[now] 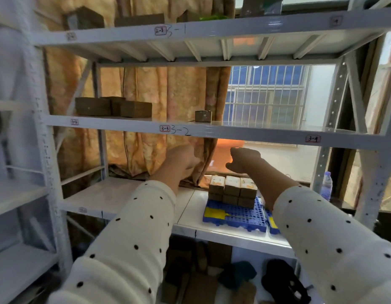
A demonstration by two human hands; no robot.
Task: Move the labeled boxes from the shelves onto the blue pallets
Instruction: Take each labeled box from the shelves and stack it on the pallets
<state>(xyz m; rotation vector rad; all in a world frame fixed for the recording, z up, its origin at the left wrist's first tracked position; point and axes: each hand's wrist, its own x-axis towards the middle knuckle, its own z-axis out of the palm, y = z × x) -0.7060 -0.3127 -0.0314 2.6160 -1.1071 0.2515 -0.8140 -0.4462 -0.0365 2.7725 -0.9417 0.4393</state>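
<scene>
- We find six small brown cardboard boxes (232, 190) stacked on the blue plastic pallet (235, 218) below our hands.
- Brown boxes (113, 106) above our empty left hand (182, 160) and right hand (245, 160), both loosely spread, remain unshifted.

A small storeroom, by the look of it — white metal racking (212, 130) with slot tags such as "3-2" on the shelf edges. Brown cartons (115, 109) on one level, stacked boxes (232, 189) on a blue pallet (234, 218) below — a curtained, barred window (264, 99) behind.
</scene>
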